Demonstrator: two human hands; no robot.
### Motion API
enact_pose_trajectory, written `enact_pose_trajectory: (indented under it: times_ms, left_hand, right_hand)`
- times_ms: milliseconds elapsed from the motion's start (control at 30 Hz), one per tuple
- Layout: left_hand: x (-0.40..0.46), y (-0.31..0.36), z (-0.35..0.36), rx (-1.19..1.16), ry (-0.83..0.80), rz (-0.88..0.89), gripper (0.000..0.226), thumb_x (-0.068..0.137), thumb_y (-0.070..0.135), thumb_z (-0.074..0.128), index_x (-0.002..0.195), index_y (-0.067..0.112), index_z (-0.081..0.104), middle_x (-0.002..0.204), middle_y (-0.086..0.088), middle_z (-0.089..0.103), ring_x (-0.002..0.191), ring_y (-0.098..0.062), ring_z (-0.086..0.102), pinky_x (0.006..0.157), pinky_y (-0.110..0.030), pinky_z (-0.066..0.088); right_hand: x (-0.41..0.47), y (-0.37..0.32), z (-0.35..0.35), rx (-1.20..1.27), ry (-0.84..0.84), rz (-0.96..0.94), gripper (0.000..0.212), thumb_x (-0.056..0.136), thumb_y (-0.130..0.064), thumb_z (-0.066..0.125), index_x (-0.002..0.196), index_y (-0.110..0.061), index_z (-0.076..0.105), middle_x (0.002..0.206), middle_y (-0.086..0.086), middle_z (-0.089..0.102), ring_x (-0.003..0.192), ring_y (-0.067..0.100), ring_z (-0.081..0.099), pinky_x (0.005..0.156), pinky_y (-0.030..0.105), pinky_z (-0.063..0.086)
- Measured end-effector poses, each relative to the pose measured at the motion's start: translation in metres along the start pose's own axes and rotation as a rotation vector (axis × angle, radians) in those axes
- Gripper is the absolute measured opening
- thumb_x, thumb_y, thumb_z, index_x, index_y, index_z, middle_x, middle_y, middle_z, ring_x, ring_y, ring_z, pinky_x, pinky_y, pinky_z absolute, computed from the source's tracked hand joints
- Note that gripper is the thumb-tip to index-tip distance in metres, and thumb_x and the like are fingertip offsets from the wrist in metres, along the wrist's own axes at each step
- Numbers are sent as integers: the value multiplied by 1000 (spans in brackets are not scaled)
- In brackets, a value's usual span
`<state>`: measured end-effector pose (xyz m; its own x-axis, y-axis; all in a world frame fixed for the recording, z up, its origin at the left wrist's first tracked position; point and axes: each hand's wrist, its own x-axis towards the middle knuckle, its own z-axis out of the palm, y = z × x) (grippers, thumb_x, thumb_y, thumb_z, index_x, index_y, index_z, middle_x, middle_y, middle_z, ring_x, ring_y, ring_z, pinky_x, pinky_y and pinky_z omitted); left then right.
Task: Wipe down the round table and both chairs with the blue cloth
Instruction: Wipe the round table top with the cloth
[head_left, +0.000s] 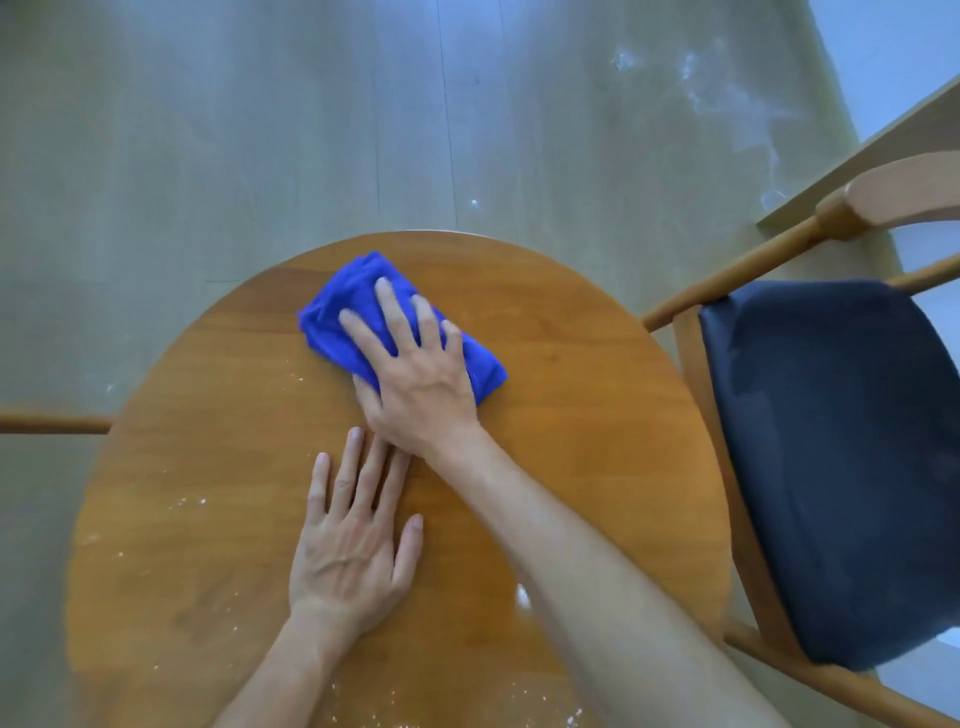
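Blue cloth (358, 306) lies bunched on the far half of the round wooden counter (597, 415), pinned under the right hand (415, 364), whose fingers are spread flat over it. Nearer, the left hand (353, 540) rests palm-down on the bare wood, fingers straight and holding nothing, its fingertips just beside the right wrist. White crumbs (192, 502) dot the near and left wood. To the right stands a chair (831, 467) with a dark seat.
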<state>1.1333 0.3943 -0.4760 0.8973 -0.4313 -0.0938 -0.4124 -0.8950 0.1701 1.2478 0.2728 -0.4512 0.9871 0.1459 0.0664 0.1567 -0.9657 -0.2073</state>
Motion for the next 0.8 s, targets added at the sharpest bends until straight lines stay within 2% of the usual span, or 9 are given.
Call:
enact_pose_trajectory:
  times_ms: [67,100,233,300,367,433,567,700,800]
  left_hand:
    - [-1,-1,1,6,0,10,68,90,41,34,149,8,30,159,-11,19,147,-30,17,115,-56,21]
    - [-1,-1,0,7,0,10,68,90,41,34,149,8,30,160,-11,18,147,-30,17,115,-56,20]
    - [-1,-1,-5,0,-8,-1,68,90,42,34,149,8,30,160,-10,18,147,-30,16,115,-55,19]
    - [0,0,-5,-5,-6,-2,68,90,42,34,149,8,30,160,-11,17,147,-31,15,115,-55,19]
    - [-1,1,-4,-12,-12,-1,69,90,43,34,150,9,29,160,-10,16,148,-31,15,114,-55,20]
    - [-1,0,-4,-26,-19,0,69,90,43,36,150,9,29,160,-10,17,148,-30,15,114,-55,21]
    - [-1,0,-12,-101,-27,6,65,90,43,38,143,6,42,155,-13,31,147,-29,18,114,-54,21]
    - [-4,-6,-25,-419,125,-46,62,88,37,44,140,3,44,156,-12,26,147,-28,18,117,-53,16]
    - [19,0,-43,-481,248,-179,64,87,36,43,141,4,40,158,-13,20,148,-31,13,119,-53,11]
  right_hand:
    - [-19,41,-12,-23,-2,-177,51,90,-41,48,139,-29,49,153,8,33,131,36,42,100,45,36]
    - [-33,67,-19,-46,6,-162,51,89,-41,51,138,-28,50,153,8,34,129,35,44,99,44,39]
    - [-96,143,-39,-192,72,409,53,90,-38,53,140,-22,48,150,12,37,121,38,48,84,49,46]
    - [-94,136,-35,-198,101,708,51,91,-37,48,140,-21,47,150,13,37,119,41,47,80,50,42]
    - [-65,104,-27,-143,143,874,52,90,-36,48,140,-22,47,151,13,36,122,42,45,82,50,39]
    - [-36,56,-18,-97,134,776,56,87,-37,52,140,-23,47,152,13,35,125,41,44,87,49,39]
    - [-27,-28,-8,50,-13,386,58,86,-44,49,142,-29,45,156,7,27,135,34,35,103,47,33]
    - [-39,18,-39,467,-38,351,53,92,-44,35,141,-29,44,155,-1,31,140,19,30,111,43,28]
    - [-76,76,-47,251,28,467,52,92,-32,37,143,-21,43,155,3,31,142,23,27,112,47,26]
